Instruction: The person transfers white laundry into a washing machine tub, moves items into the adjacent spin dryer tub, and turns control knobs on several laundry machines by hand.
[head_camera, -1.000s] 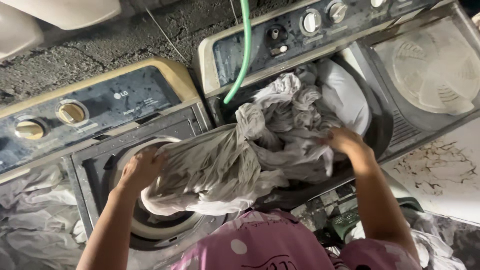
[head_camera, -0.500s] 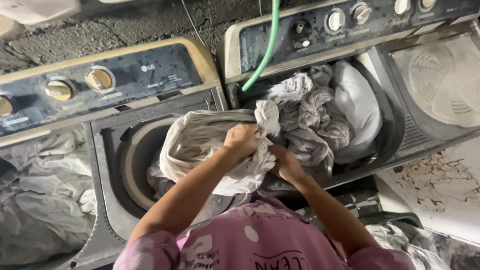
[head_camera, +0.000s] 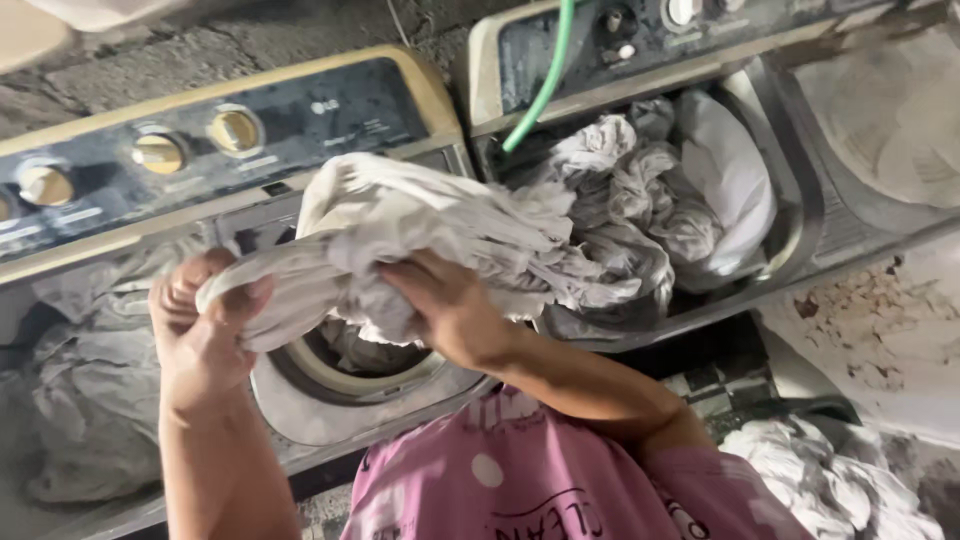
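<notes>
A bunched, wet, grey-white cloth hangs between both my hands above the round spin tub of the left washing machine. My left hand grips one twisted end of it at the left. My right hand clutches its middle from below. The cloth's far end reaches toward the open tub of the right washing machine, which is full of more twisted grey-white cloths. My pink dotted shirt fills the bottom of the view.
A green hose runs down into the right machine's tub. The left machine has a dark control panel with gold knobs. More wet cloth lies in its left tub. A heap of white cloth sits on the floor at lower right.
Both hands have lifted the cloth out of the right tub and carried it left over the left machine's spin tub. My left hand moved out to the cloth's left end.
</notes>
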